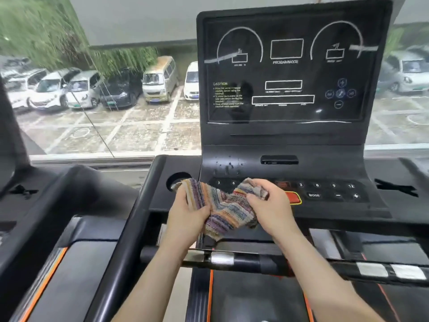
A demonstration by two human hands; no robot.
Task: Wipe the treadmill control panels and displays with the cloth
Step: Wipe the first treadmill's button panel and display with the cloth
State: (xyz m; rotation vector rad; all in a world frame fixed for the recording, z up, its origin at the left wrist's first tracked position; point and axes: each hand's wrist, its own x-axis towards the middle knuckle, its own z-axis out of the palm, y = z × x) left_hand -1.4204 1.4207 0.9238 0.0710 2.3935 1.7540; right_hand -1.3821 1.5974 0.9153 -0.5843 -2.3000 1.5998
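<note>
A striped multicoloured cloth is bunched between both hands just above the treadmill's lower control panel. My left hand grips its left end, near the round cup holder. My right hand grips the right end and covers part of the red stop button. The black display, with white dial outlines and caution text, stands upright behind the panel. Small light specks dot the sloped surface under the display.
A black handlebar with silver sensor pads crosses below my wrists. A second treadmill stands to the left, another console edge at far right. A window behind shows parked cars.
</note>
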